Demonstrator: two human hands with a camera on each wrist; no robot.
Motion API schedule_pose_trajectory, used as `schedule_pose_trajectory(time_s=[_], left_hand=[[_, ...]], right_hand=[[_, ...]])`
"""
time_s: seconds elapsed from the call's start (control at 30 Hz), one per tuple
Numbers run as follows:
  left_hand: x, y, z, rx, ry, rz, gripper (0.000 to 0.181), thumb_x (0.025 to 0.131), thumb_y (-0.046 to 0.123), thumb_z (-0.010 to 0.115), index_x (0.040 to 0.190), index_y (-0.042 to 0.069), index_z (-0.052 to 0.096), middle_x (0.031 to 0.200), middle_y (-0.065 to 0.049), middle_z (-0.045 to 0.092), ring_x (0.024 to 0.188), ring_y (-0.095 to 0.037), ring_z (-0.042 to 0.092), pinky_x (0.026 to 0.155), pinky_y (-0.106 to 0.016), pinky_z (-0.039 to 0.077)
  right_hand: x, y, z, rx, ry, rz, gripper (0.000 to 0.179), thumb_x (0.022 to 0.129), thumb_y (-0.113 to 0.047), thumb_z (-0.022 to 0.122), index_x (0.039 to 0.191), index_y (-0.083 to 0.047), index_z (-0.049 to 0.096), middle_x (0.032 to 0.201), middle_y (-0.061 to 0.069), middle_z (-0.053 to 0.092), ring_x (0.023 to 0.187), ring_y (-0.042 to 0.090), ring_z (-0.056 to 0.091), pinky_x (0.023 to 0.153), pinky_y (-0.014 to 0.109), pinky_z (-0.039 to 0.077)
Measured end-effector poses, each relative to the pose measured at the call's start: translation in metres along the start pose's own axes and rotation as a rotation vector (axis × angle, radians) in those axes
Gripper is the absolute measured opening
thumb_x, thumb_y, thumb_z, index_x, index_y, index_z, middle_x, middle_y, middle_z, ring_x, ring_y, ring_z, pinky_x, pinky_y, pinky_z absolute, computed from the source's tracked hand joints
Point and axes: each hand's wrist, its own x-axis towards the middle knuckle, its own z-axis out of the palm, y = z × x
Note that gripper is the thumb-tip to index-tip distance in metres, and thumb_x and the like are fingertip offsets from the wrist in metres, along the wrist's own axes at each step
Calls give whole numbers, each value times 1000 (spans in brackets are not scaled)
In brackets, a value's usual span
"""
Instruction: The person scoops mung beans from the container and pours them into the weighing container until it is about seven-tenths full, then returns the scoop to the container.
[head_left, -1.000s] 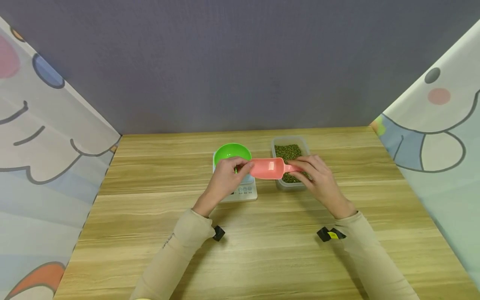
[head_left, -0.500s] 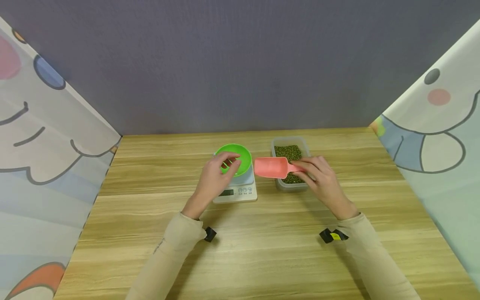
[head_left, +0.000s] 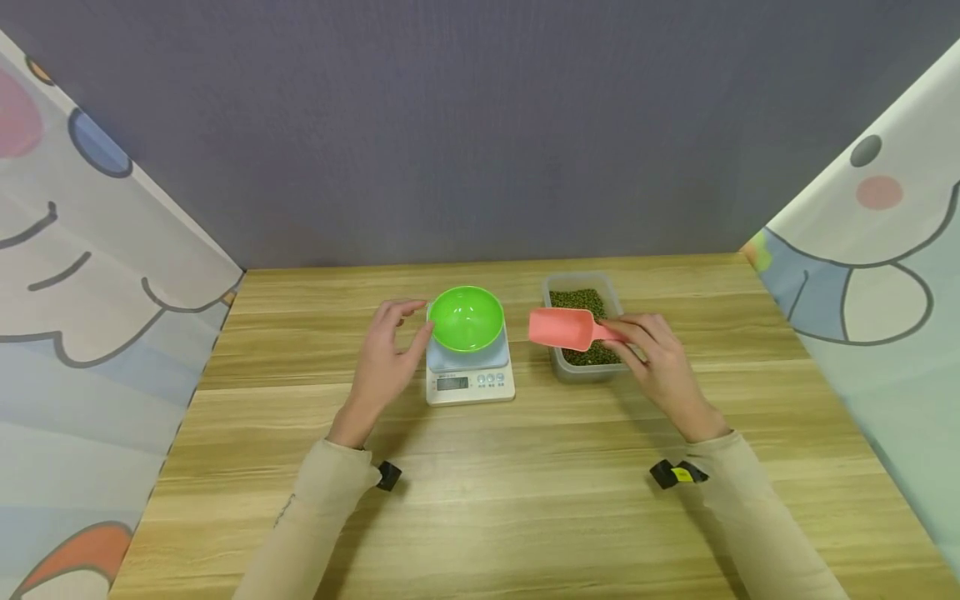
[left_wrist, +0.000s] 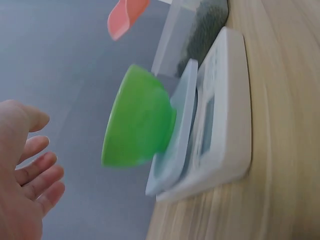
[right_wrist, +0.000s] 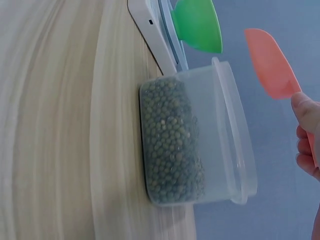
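Observation:
My right hand [head_left: 660, 367] grips the handle of a pink scoop [head_left: 561, 328], held level above a clear plastic container [right_wrist: 232, 135] of green mung beans [right_wrist: 170, 145]. No beans show in the scoop. My left hand [head_left: 386, 354] is beside a green bowl [head_left: 467, 319], its fingers relaxed and slightly bent, holding nothing. In the left wrist view a gap shows between that hand and the bowl. The bowl sits upright on the platform of a white kitchen scale [left_wrist: 235, 100], and its inside looks bare.
The scale's display [head_left: 452, 383] and buttons face me. The container stands just right of the scale on the wooden table [head_left: 525, 500]. A grey panel [head_left: 480, 133] rises behind the table's far edge, and printed cartoon sheets [head_left: 885, 217] flank both sides.
My left hand has let go of the scoop's front end and moved left past the bowl. The right hand has carried the scoop slightly to the right.

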Motion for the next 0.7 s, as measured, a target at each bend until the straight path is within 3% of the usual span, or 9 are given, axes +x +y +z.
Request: schedule_pose_trajectory(time_s=[0.23,0.4,0.7], left_hand=[[-7,-16,-18,59,-1,-54,45,97,11,71,138,-2,58,146,-21,54,139,-39,48,119,-58,36],[-12,-23,-27,114,-12,-85,48,98,15,71,140,-3,57,151,-23,50,141,-43,45,120,-61,34],[-18,-34,-37,203,-22,-78,52,99,21,71,142,-4,55,154,-27,45,143,-48,40,119,-67,31]], right_hand=[[-6,8,-4,-13,10,57,41,100,-35,63,111,2,75,104,15,72,89,31,58,79,26,42],[-9,10,-7,-38,9,89,49,102,-43,57,110,2,75,103,15,72,89,31,58,80,24,42],[-12,13,-13,-81,-38,114,48,101,-39,58,113,4,74,104,17,71,89,33,59,78,29,44]])
